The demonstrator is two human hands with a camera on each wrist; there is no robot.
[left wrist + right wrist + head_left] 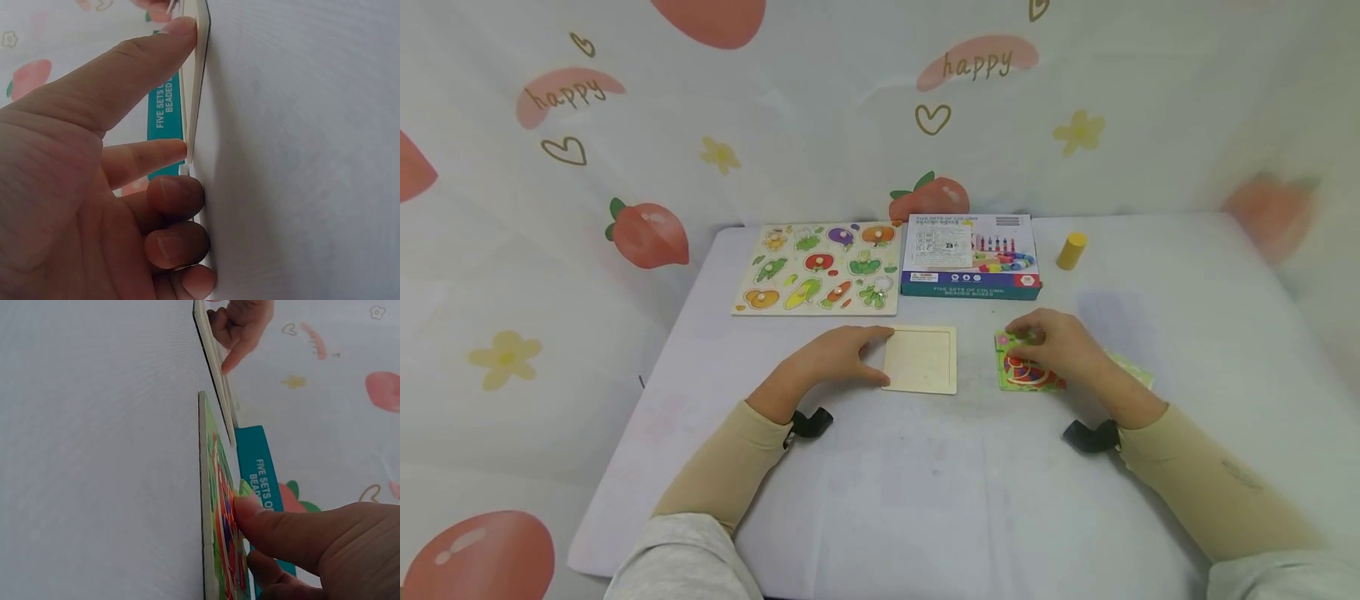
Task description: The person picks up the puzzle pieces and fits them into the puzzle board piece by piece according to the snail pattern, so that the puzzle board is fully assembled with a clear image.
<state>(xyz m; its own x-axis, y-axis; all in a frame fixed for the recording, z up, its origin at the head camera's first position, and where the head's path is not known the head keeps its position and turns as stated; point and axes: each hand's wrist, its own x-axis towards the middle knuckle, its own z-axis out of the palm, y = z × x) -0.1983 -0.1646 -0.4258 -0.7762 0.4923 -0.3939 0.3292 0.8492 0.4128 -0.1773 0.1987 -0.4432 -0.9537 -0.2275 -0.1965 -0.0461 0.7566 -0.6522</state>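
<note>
A square wooden puzzle tray with a raised rim and bare inside lies at the middle of the table. My left hand is at its left side, thumb and index fingertips touching the rim near two corners, the other fingers loosely bent. To the right, a green puzzle picture with a red striped rounded shape lies flat, seams showing along its edge. My right hand is over it, thumb and fingers pinching a small green puzzle piece that they mostly hide.
Behind the tray stand a vegetable peg board and a beads box, with a yellow cylinder to their right. Beyond my right wrist, a pale green flat piece is partly hidden. A patterned cloth hangs behind.
</note>
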